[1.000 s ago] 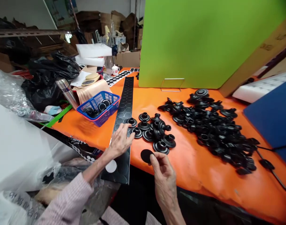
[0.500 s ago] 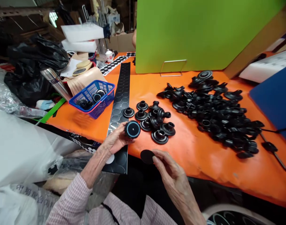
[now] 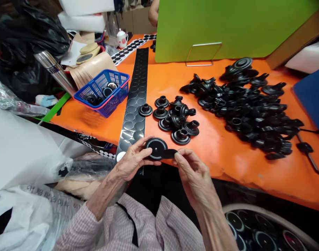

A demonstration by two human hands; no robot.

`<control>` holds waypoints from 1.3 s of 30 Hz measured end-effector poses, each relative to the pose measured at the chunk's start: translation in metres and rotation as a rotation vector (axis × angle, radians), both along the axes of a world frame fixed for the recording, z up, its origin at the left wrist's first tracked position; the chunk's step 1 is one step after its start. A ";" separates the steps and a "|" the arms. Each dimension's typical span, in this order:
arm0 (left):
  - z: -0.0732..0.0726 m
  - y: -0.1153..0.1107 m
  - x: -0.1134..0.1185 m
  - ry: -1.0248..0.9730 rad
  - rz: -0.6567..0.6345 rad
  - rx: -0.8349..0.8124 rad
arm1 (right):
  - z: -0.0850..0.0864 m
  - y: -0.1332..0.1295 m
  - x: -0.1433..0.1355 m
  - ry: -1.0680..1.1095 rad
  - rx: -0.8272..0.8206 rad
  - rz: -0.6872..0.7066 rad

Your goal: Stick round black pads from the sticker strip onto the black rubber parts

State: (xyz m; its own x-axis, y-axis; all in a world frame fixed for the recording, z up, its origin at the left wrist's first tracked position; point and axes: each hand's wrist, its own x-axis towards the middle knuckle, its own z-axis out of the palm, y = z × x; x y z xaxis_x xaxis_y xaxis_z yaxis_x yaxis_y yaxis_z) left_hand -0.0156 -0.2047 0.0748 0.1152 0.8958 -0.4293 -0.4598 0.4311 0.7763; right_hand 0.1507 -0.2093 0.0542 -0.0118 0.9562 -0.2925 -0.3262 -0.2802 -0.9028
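My left hand (image 3: 134, 157) is closed around a round black plastic part (image 3: 154, 143), whose flat face with a grey ring points up toward me. Between the thumb and fingers of my right hand (image 3: 192, 167) is a thin black disc (image 3: 169, 154), tilted, its left edge over the face of the round part. Whether the two touch, I cannot tell. Beyond my hands stands a small group of black flanged parts (image 3: 180, 136), stems up or tipped over. A black sheet of round stickers (image 3: 134, 104) runs away from me beside my left hand.
A large heap of black parts (image 3: 243, 115) covers the right of the orange table (image 3: 211, 153). At left are a blue basket (image 3: 114, 104) and a steel flask (image 3: 54, 71). A green board (image 3: 214, 28) stands behind. A round tub (image 3: 256, 209) of parts sits lower right. Another person's arm (image 3: 154, 14) shows at the back.
My right hand has brought the black disc up and over to the round part's face. My left hand has turned that part further face up. The view has tipped downward.
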 end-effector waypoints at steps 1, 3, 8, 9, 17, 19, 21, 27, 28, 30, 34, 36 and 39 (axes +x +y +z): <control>0.000 -0.002 0.000 0.001 -0.007 0.001 | -0.002 0.000 -0.003 -0.001 0.006 -0.031; 0.000 -0.005 0.001 0.000 -0.027 0.008 | -0.005 -0.002 -0.007 -0.036 0.038 -0.084; -0.001 -0.010 0.004 -0.028 -0.072 0.025 | -0.009 -0.006 -0.017 -0.149 0.104 -0.126; 0.000 -0.010 0.005 -0.028 -0.075 0.026 | -0.009 -0.007 -0.019 -0.158 0.110 -0.135; 0.000 -0.012 0.008 -0.014 -0.047 0.032 | -0.012 -0.011 -0.027 -0.177 0.120 -0.192; -0.001 -0.012 0.008 -0.008 -0.036 0.019 | -0.012 -0.011 -0.028 -0.181 0.117 -0.191; -0.001 -0.012 0.009 -0.004 -0.031 0.012 | -0.012 -0.012 -0.028 -0.177 0.117 -0.190; -0.002 -0.011 0.009 0.011 -0.051 0.010 | -0.015 -0.012 -0.029 -0.170 0.117 -0.219; -0.002 -0.011 0.009 0.014 -0.058 0.012 | -0.015 -0.012 -0.029 -0.173 0.119 -0.221; -0.002 -0.011 0.009 0.014 -0.069 0.014 | -0.016 -0.012 -0.028 -0.170 0.121 -0.222; -0.002 -0.011 0.011 0.008 -0.078 0.006 | -0.017 -0.011 -0.027 -0.172 0.122 -0.212; -0.002 -0.011 0.011 0.011 -0.077 0.002 | -0.017 -0.010 -0.028 -0.195 0.124 -0.211; -0.002 -0.011 0.012 0.021 -0.074 -0.005 | -0.018 -0.010 -0.028 -0.214 0.122 -0.211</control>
State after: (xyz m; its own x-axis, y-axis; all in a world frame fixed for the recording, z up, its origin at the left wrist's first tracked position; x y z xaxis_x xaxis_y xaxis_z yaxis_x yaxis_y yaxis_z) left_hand -0.0035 -0.2156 0.0724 0.1719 0.8830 -0.4367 -0.4102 0.4672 0.7832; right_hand 0.1222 -0.2193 0.0364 0.2394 0.9592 -0.1501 -0.1649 -0.1122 -0.9799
